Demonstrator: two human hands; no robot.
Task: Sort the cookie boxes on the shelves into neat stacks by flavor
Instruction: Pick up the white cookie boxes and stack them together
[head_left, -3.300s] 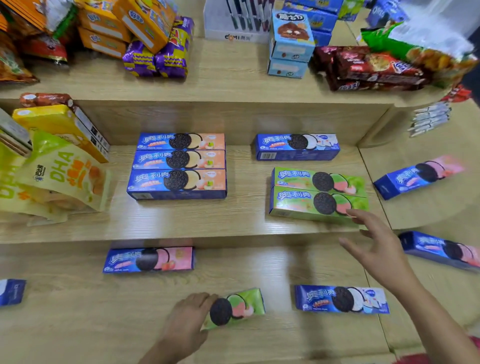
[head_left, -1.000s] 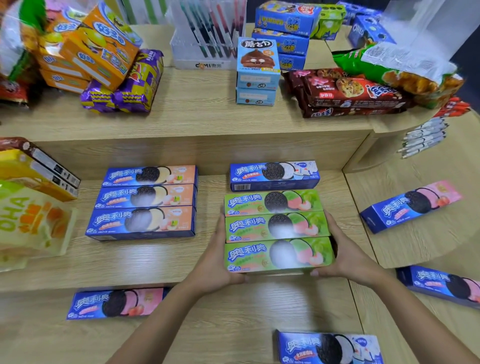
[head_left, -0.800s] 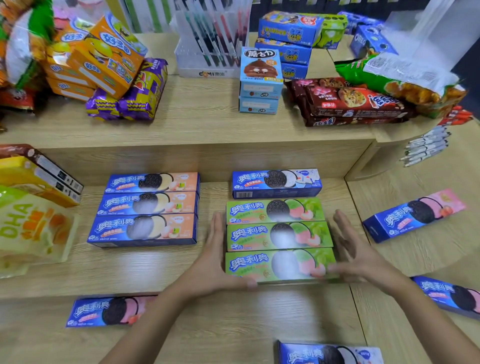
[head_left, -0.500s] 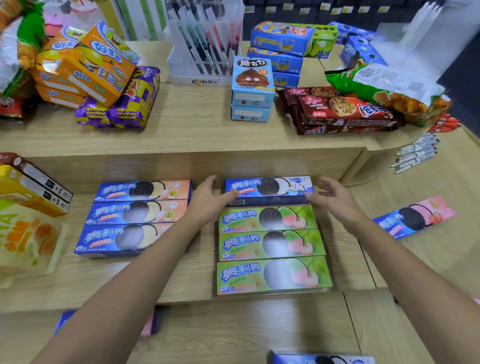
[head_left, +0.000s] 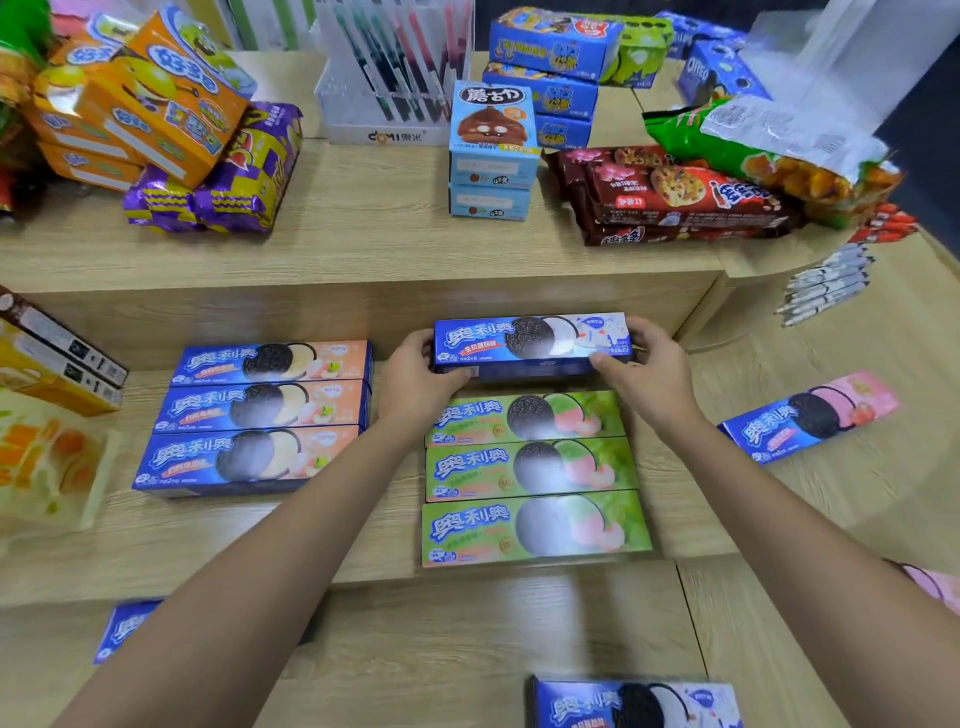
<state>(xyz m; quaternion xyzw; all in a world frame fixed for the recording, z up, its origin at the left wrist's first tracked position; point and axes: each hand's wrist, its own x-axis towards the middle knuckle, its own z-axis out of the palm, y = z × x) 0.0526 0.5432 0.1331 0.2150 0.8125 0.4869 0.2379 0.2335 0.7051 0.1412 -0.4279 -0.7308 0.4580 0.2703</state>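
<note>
Blue-white cookie box (head_left: 531, 342), long, flat, lying lengthwise; left hand (head_left: 415, 382), right hand (head_left: 647, 370) fingers clamped on ends.

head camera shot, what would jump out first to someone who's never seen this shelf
First, the two hands: the left hand and right hand grip the ends of a blue-and-white cookie box at the back of the middle shelf. Right in front of it lie three green cookie boxes in a neat row, with three peach-ended blue boxes lined up to their left. A pink-ended box lies alone and askew on the right.
</note>
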